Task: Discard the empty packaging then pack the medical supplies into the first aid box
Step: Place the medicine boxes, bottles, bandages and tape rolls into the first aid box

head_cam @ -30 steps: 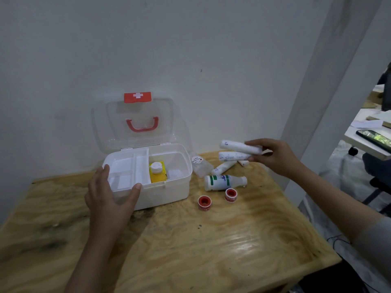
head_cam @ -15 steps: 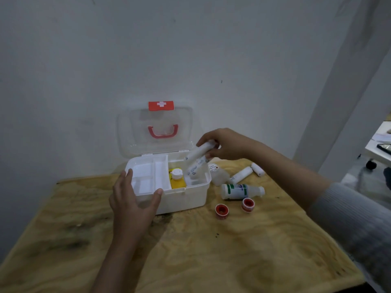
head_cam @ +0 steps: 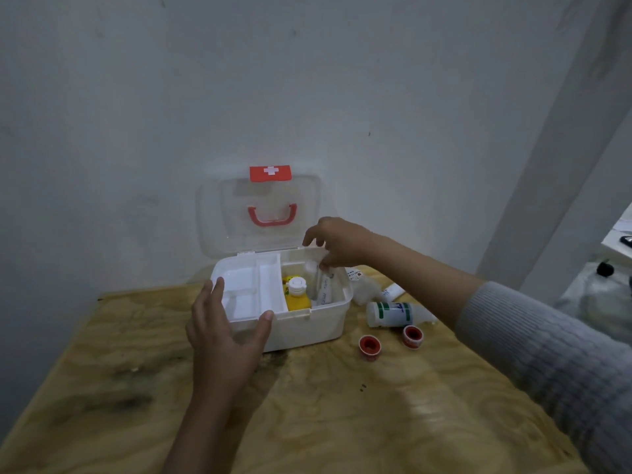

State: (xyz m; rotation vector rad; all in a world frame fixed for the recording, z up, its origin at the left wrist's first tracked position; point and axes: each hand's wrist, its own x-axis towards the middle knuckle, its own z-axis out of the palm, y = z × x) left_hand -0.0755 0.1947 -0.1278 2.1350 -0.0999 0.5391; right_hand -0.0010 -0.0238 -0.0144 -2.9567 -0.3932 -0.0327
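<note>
The white first aid box point(head_cam: 307, 331) stands open on the wooden table point(head_cam: 376, 415), its clear lid point(head_cam: 260, 213) leaning back against the wall. My left hand point(head_cam: 222, 336) grips the box's front left corner. My right hand point(head_cam: 338, 244) hovers over the right compartment, fingertips pinching the top of a white roll point(head_cam: 324, 290) that stands inside beside a yellow bottle point(head_cam: 297, 297). The left tray of the box is bare.
Right of the box lie a white bottle with a green label point(head_cam: 393, 314), two red tape rolls point(head_cam: 370, 347) point(head_cam: 412, 336), a clear small container point(head_cam: 362, 290) and another white roll point(head_cam: 393, 289). A wall stands close behind; a pillar rises at the right.
My right hand carried white rolls from the table's right side over to the box and lowered them into its right compartment. My left hand stayed on the box.
</note>
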